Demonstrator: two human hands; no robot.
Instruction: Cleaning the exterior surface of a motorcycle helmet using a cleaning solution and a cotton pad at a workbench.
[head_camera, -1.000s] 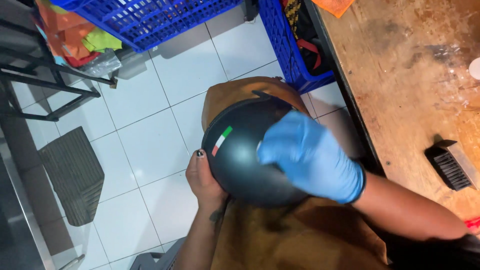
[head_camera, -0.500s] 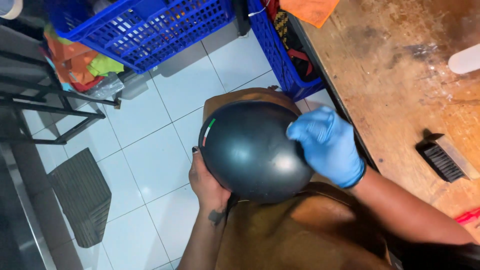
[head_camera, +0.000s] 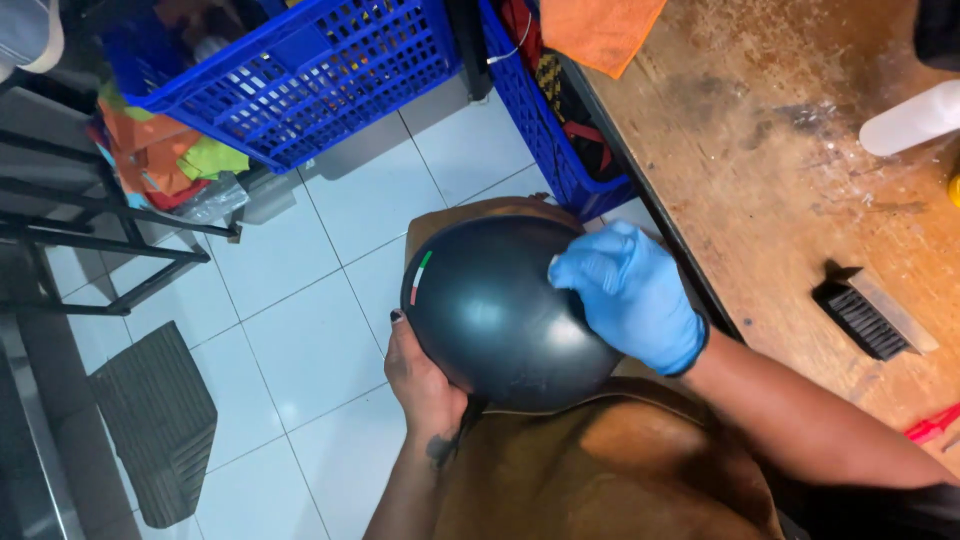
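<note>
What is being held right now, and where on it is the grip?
The left hand grips the black helmet by its lower left edge. The gloved right hand presses on the shell's upper right side.

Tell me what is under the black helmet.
The black helmet rests on a lap covered by a brown apron. The bare left hand cups its lower left edge; the blue-gloved right hand lies on top. The helmet's underside and inside are hidden.

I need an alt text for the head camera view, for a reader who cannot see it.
A person holds a round black helmet over their lap, the bare left hand cupping its lower edge and the blue-gloved right hand pressed on its top. Beside them are a worn wooden workbench with a black brush, and blue plastic crates on white floor tiles.
</note>
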